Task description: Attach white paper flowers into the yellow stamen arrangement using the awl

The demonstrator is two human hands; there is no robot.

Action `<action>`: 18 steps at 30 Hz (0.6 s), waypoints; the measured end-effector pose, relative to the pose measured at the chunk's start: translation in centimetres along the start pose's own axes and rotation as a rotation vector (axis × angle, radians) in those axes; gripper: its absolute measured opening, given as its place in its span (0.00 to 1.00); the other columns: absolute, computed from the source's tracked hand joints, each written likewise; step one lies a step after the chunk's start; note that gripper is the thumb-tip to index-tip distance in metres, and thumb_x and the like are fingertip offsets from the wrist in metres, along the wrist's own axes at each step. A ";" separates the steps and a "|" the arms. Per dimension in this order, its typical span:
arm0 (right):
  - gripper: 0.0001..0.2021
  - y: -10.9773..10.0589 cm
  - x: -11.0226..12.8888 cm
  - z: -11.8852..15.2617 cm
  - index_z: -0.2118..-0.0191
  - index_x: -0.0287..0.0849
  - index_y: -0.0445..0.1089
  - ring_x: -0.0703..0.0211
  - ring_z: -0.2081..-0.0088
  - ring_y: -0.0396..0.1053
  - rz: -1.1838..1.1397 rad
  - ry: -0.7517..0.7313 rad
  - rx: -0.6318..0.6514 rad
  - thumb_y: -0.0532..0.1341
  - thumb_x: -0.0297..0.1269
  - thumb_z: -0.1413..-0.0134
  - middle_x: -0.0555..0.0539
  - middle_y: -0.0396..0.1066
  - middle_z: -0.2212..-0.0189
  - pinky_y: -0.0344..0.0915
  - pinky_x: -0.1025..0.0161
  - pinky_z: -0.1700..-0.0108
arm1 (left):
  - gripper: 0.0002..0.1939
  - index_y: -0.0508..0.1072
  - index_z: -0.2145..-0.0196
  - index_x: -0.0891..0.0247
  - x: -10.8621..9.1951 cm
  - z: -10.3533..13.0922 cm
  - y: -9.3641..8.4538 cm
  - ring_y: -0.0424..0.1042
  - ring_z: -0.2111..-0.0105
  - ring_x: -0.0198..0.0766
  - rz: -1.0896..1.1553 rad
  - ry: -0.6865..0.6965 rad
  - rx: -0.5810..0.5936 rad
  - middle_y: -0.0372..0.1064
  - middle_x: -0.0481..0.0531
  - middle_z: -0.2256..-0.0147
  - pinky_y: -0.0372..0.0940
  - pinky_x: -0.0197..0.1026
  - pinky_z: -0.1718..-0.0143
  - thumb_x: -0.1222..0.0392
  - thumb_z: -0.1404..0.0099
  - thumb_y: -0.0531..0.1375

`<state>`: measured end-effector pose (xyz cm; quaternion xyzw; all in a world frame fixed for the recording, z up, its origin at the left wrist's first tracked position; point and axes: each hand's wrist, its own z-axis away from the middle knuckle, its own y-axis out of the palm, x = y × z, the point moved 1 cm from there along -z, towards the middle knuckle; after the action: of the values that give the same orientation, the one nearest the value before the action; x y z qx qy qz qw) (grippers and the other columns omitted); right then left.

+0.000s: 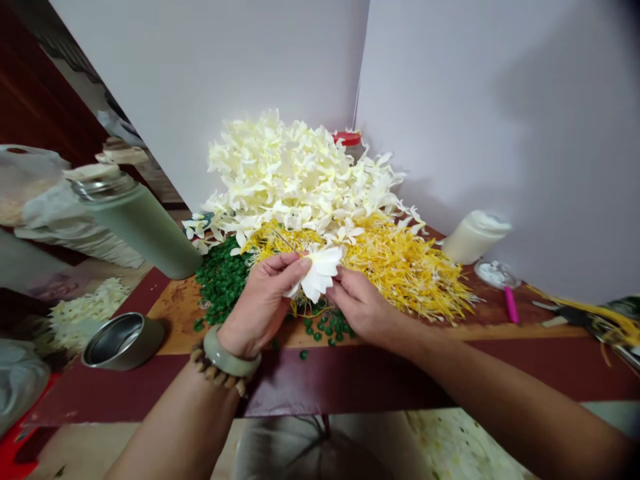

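Above the front of the table (320,380), my left hand (265,293) pinches a white artificial flower (320,275) between thumb and fingers. A thin stem (286,241) sticks up and to the left from that grip. My right hand (363,303) is closed at the flower's right edge, its fingertips against the petals and partly hidden. Just behind the hands lie yellow stamens (415,273) in a heap, with many white flowers (295,167) piled higher at the back. Small green cup-like pieces (223,283) are heaped left of my left hand, and several lie loose below the flower.
A green thermos (145,227) and a metal cup (123,341) stand at the left. To the right are a white jar (475,237), a small dish (495,273) with a pink-handled tool (511,305), and dark-handled tools (575,317). Walls (465,100) close off the back.
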<state>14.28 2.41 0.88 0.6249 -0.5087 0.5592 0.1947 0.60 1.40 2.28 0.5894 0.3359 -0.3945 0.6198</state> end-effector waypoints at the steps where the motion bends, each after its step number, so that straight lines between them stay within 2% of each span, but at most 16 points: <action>1: 0.07 -0.2 -0.2 -0.2 0.65 0.40 0.64 0.64 0.71 0.59 -0.015 0.013 0.022 0.50 0.32 0.45 0.52 0.62 0.74 0.57 0.66 0.67 | 0.05 0.72 0.75 0.68 0.0 -0.1 -0.1 0.63 0.79 0.26 -0.014 0.010 0.006 0.68 0.46 0.79 0.59 0.29 0.76 0.64 0.51 0.65; 4: 0.06 -1.1 -0.9 -0.6 0.69 0.41 0.61 0.68 0.78 0.52 -0.112 0.073 0.053 0.50 0.34 0.44 0.55 0.54 0.79 0.52 0.68 0.74 | 0.10 0.72 0.71 0.67 0.4 -0.4 -0.3 0.65 0.76 0.27 -0.071 0.061 0.002 0.68 0.45 0.75 0.59 0.30 0.72 0.65 0.54 0.66; 7: 0.07 -2.1 -1.5 -0.9 0.70 0.42 0.59 0.69 0.80 0.48 -0.287 0.124 -0.009 0.49 0.36 0.43 0.56 0.50 0.80 0.48 0.69 0.78 | 0.18 0.70 0.63 0.63 0.8 -0.3 -0.1 0.64 0.74 0.26 -0.212 0.150 -0.081 0.66 0.43 0.74 0.59 0.29 0.70 0.64 0.54 0.66; 9: 0.07 -2.9 -1.5 -1.1 0.70 0.42 0.58 0.69 0.81 0.47 -0.369 0.135 -0.084 0.49 0.36 0.43 0.57 0.50 0.81 0.46 0.69 0.78 | 0.14 0.70 0.65 0.63 1.0 0.1 0.3 0.62 0.75 0.26 -0.391 0.192 -0.140 0.65 0.43 0.75 0.57 0.29 0.72 0.61 0.52 0.64; 11: 0.07 -3.6 -1.4 -1.3 0.71 0.42 0.58 0.70 0.82 0.46 -0.407 0.139 -0.146 0.49 0.35 0.42 0.57 0.48 0.82 0.44 0.69 0.79 | 0.09 0.71 0.71 0.66 1.2 1.0 0.4 0.61 0.77 0.27 -0.591 0.155 -0.091 0.65 0.45 0.77 0.56 0.30 0.74 0.59 0.50 0.63; 14: 0.08 -4.3 -1.2 -1.3 0.72 0.41 0.58 0.70 0.83 0.44 -0.419 0.135 -0.173 0.49 0.32 0.42 0.58 0.47 0.84 0.42 0.69 0.80 | 0.08 0.72 0.74 0.67 1.8 2.7 -0.2 0.62 0.76 0.31 -0.816 0.000 0.085 0.66 0.47 0.77 0.57 0.33 0.73 0.58 0.47 0.60; 16: 0.09 -4.5 -1.1 -1.2 0.72 0.41 0.59 0.71 0.83 0.44 -0.398 0.118 -0.149 0.48 0.31 0.42 0.58 0.47 0.85 0.41 0.68 0.80 | 0.08 0.71 0.73 0.66 2.1 4.1 -1.2 0.65 0.74 0.34 -0.904 -0.064 0.107 0.67 0.49 0.76 0.59 0.35 0.71 0.58 0.46 0.58; 18: 0.09 -4.5 -0.9 -1.1 0.72 0.41 0.60 0.70 0.83 0.45 -0.369 0.096 -0.127 0.48 0.30 0.42 0.57 0.48 0.85 0.42 0.68 0.81 | 0.07 0.71 0.71 0.65 2.4 5.2 -2.3 0.66 0.71 0.36 -0.947 -0.099 0.082 0.69 0.50 0.74 0.60 0.37 0.68 0.59 0.45 0.57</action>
<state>17.68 5.52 1.84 0.6666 -0.4101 0.5101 0.3568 -0.53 -4.02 -0.50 0.3759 0.5217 -0.6742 0.3632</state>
